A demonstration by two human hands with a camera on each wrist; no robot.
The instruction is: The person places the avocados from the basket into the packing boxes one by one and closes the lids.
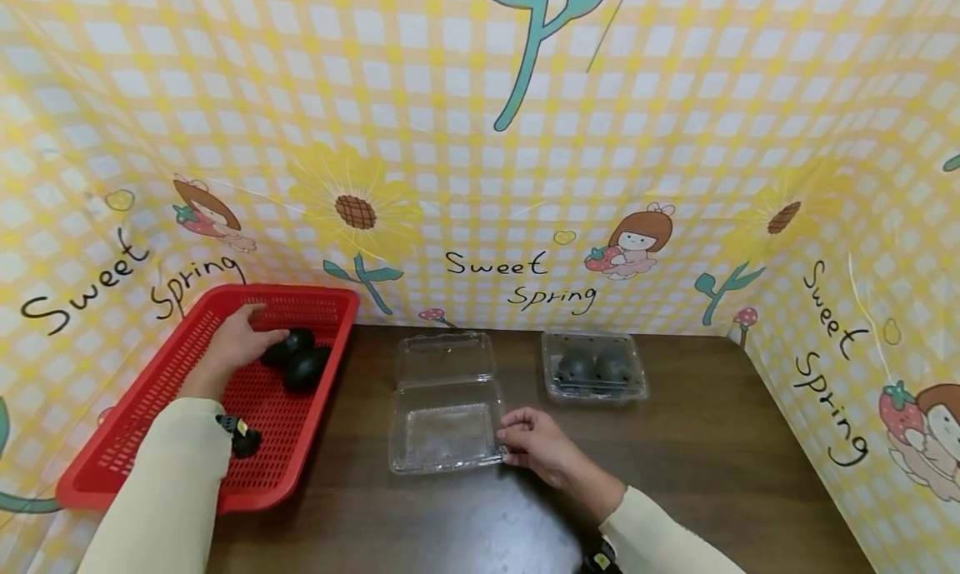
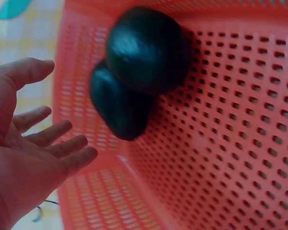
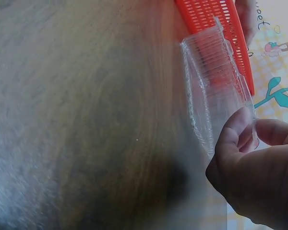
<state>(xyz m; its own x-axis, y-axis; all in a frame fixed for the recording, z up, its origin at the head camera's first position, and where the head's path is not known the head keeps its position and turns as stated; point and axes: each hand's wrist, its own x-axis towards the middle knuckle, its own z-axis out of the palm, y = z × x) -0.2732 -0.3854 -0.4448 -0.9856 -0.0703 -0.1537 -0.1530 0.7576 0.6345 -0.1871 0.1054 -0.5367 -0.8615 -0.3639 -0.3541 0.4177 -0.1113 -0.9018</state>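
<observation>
Over the red basket (image 1: 247, 497) my left hand (image 1: 238, 341) hangs with its fingers spread and nothing in its grasp. Two dark green avocados (image 1: 306, 369) lie against each other in the basket, close by the thumb. In the left wrist view the nearer avocado (image 2: 149, 50) partly covers the other avocado (image 2: 120, 105), and the palm stands to their left. My right hand (image 1: 543, 449) pinches the right edge of a clear plastic clamshell box (image 1: 450, 436), whose lid is folded back. The right wrist view has thumb and fingers at the box's rim (image 3: 247, 108).
A closed clear box (image 1: 594, 370) with two dark avocados inside stands at the back right of the brown table (image 1: 675, 474). Checked yellow cloth (image 1: 480, 157) rises as walls behind and at both sides. The basket stands against the left wall.
</observation>
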